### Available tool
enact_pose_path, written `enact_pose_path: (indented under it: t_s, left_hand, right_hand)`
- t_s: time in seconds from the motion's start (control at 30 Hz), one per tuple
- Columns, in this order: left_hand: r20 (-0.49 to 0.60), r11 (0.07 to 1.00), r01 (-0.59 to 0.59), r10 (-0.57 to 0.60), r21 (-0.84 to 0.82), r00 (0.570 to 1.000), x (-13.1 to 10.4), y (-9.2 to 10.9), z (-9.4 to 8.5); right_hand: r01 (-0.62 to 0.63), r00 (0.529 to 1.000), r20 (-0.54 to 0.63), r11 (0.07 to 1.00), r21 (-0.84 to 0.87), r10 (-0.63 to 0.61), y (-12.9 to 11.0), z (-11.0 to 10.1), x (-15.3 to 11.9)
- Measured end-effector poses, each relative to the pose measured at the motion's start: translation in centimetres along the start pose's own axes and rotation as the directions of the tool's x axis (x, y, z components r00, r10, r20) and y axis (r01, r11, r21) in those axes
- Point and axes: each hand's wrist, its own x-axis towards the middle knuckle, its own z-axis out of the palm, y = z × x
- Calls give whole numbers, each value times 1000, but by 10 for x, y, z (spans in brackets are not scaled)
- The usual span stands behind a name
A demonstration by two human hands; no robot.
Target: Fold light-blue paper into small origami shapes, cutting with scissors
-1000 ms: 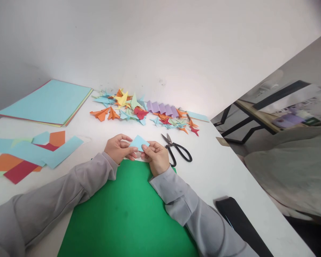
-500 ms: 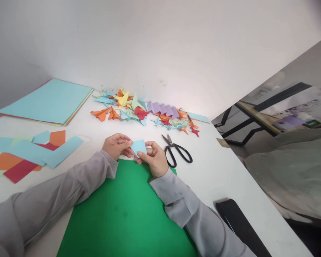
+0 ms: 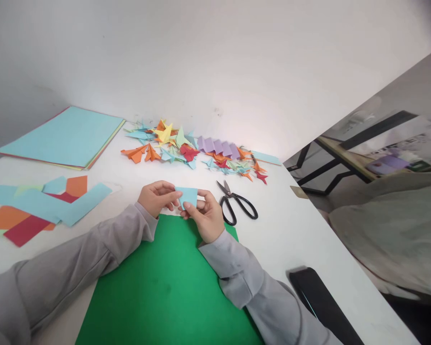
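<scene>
A small light-blue piece of paper (image 3: 188, 196) is held up between my two hands, above the far edge of a green sheet (image 3: 165, 282). My left hand (image 3: 160, 197) pinches its left side between thumb and fingers. On the right and lower side, my right hand (image 3: 208, 215) grips it, thumb in front and fingers behind. Folds on its back face are hidden. Black-handled scissors (image 3: 233, 201) lie with blades partly spread, just right of my right hand.
Folded paper figures (image 3: 165, 139) in several colours lie along the wall, beside a pleated purple strip (image 3: 219, 146). Large coloured sheets (image 3: 64, 134) are stacked far left, with cut paper pieces (image 3: 46, 203) nearer. A black object (image 3: 319, 297) lies near the right edge. A person's clothing (image 3: 391, 230) shows beyond.
The light-blue paper has turned slightly and its top edge now sits more level. My left thumb has shifted a little to the right along it. Both hands keep their grip.
</scene>
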Motion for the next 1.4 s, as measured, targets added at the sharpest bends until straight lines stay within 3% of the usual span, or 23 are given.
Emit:
enact_pose_path:
  t_s: [0.3, 0.5, 0.6, 0.77, 1.1, 1.2, 1.3, 1.4]
  left_hand:
    - [42, 995, 27, -31, 100, 999, -4, 1, 1]
    - [46, 994, 10, -16, 113, 999, -5, 2, 2]
    - [48, 991, 13, -19, 134, 999, -6, 3, 3]
    - [45, 988, 5, -12, 156, 999, -6, 3, 3]
    - [70, 985, 46, -58, 164, 996, -3, -1, -1]
    - [72, 976, -3, -13, 218, 997, -3, 0, -1]
    - [73, 979, -6, -9, 205, 997, -3, 0, -1]
    - [86, 982, -15, -1, 188, 996, -2, 1, -1]
  right_hand:
    - [241, 954, -112, 932, -269, -279, 5, -6, -4]
    - [183, 964, -146, 955, -234, -221, 7, -5, -2]
    - [215, 950, -152, 925, -312, -272, 8, -6, -3]
    - [309, 917, -78, 819, -483, -392, 6, -7, -7]
    - [395, 901, 53, 763, -512, -431, 2, -8, -10]
    - [357, 927, 54, 831, -426, -371, -2, -7, -11]
    - [172, 984, -17, 963, -207, -179, -2, -6, -9]
    - [-9, 1000, -29, 999, -53, 8, 2, -7, -4]
